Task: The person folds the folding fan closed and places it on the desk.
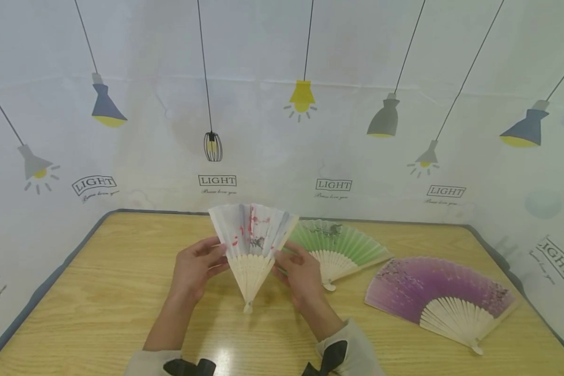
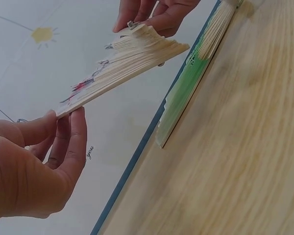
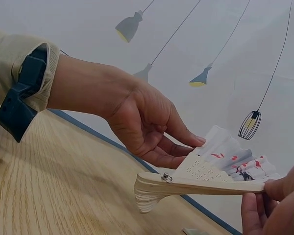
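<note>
While both hands hold it above the light wooden desk [image 1: 122, 292], I see the white paper folding fan with red blossom print and pale bamboo ribs [image 1: 253, 245] partly spread and raised off the surface. My left hand [image 1: 198, 267] pinches the fan's left outer edge between thumb and fingers; its grip is closed on that edge. My right hand [image 1: 301, 271] pinches the right outer rib, so its grip is also closed on the fan. Just right of the white fan, the green paper folding fan with bamboo ribs [image 1: 340, 245] lies fully open on the desk. Further right of it, well apart from my hands, the purple paper folding fan with bamboo ribs [image 1: 439, 292] lies spread flat.
</note>
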A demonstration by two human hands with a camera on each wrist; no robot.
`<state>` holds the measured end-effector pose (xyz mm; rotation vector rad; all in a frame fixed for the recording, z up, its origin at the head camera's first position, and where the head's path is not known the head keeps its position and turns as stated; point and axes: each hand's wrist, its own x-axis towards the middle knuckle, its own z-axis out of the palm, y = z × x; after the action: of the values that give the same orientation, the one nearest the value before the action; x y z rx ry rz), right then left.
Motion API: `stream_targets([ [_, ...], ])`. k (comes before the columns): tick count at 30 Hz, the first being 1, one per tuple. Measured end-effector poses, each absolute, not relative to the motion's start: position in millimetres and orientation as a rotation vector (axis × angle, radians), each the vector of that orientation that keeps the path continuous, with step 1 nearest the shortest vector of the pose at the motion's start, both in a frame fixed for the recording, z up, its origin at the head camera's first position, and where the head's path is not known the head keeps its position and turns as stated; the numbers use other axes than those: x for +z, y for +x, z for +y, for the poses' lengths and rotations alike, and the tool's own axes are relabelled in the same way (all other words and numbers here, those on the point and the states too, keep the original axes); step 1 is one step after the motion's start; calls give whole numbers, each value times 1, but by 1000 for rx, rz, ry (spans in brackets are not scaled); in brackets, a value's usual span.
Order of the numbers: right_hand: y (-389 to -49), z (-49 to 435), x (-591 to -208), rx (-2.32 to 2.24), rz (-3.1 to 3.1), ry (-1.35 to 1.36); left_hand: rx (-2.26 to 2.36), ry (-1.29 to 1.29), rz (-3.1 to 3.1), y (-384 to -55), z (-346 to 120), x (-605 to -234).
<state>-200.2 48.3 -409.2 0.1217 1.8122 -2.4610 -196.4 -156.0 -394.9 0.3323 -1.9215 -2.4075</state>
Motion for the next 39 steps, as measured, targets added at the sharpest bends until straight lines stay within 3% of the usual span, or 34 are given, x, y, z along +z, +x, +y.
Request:
stream_targets([
  [39,-200,45,-410,-2454,1793,85,-2372,301,-1993,-196,-153,-395],
])
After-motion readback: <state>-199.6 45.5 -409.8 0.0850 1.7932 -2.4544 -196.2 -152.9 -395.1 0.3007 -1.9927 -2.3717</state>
